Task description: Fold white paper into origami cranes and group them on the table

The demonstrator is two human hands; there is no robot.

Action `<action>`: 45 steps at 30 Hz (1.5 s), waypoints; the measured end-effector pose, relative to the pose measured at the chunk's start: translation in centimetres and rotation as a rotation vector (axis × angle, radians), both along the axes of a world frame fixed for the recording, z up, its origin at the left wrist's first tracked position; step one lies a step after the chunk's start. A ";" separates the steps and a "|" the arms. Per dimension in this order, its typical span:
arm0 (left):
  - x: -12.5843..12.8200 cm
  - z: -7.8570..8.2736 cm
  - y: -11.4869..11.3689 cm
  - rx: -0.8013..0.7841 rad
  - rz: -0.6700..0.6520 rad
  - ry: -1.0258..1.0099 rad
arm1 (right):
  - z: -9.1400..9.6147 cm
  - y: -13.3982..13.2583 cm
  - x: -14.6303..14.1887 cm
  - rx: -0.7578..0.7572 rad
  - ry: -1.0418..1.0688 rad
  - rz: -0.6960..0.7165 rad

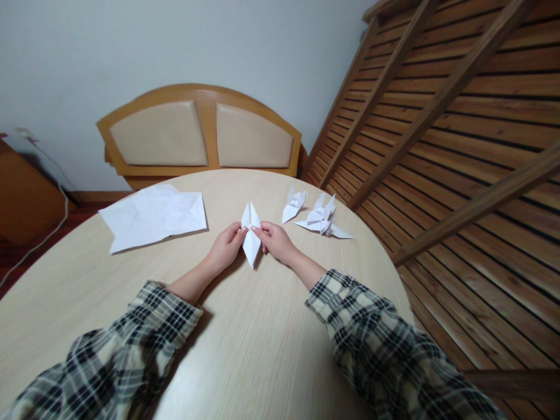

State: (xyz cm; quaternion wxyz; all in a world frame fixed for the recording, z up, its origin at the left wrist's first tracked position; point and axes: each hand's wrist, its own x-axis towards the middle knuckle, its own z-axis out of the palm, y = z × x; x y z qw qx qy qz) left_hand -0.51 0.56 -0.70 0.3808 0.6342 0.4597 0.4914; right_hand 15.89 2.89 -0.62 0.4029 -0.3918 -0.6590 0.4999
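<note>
A white sheet of paper folded into a narrow diamond (251, 249) is held just over the middle of the table, one point toward the far side and one toward me. My left hand (227, 242) pinches its left edge, thumb on top. On the opposite edge, my right hand (275, 240) grips it the same way, with the thumb near the centre. The upper tip shows a slit between two flaps. Fingers under the paper are mostly hidden.
Folded paper cranes (321, 214) cluster at the right of the round wooden table (262, 350), with another paper crane (294, 205) beside them. Loose white paper sheets (157, 216) lie at the left. Behind stands a padded headboard (205, 131); wooden slats (437, 146) rise on the right.
</note>
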 end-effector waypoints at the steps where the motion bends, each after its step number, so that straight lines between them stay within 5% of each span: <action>1: 0.0 0.1 -0.1 0.004 0.004 0.003 | 0.1 -0.1 0.0 -0.015 0.012 0.002; 26: 0.5 0.9 -0.7 -0.071 -0.056 -0.068 | -0.2 0.1 -0.2 -0.056 0.093 -0.026; 45: 0.2 0.1 -0.2 0.003 0.050 -0.026 | 0.2 -0.1 0.0 0.003 0.049 -0.003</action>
